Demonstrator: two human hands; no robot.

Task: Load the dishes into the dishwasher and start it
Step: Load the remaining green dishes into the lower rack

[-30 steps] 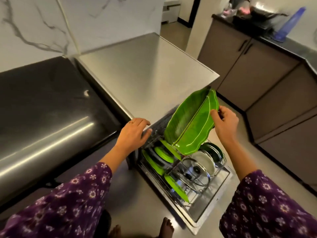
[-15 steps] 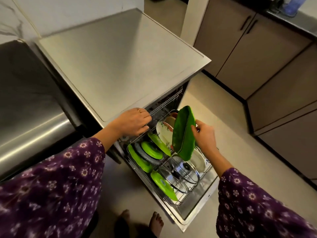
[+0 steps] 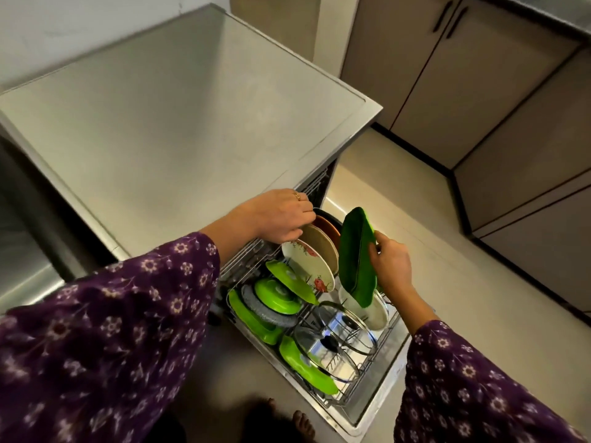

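**Leaf plate (image 3: 356, 257) held on edge over the dishwasher rack (image 3: 347, 378)**

Head view: the person looked down on an open dishwasher (image 3: 192, 123), its door (image 3: 380, 398) lowered flat and the bottom rack pulled out over it. The right hand (image 3: 391, 263) gripped the dark green leaf plate by its right edge, with the thumb on the near face and the fingers curled behind. The plate stood nearly upright, its lower tip down among the wires in front of a white dish (image 3: 375, 310) at the right side of the rack.

The left hand (image 3: 281, 219), a ring (image 3: 297, 196) on one finger, reached in from under the dishwasher's top edge. Its fingers were bent down at the upper rims of a floral plate (image 3: 308, 266) and a tan plate (image 3: 324, 247). Whether they gripped either rim could not be told. A brown plate (image 3: 329, 227) stood just behind the tan one, and all three leaned on edge just left of the leaf plate.

Nearer the camera the rack held a light green plate (image 3: 289, 282), a round green lid (image 3: 275, 292) and two glass lids (image 3: 343, 334) with dark knobs. Purple flowered sleeves (image 3: 105, 346) covered both forearms. Bare toes (image 3: 302, 423) showed on the pale floor beside the door. Brown cabinets (image 3: 511, 107) lined the right wall.
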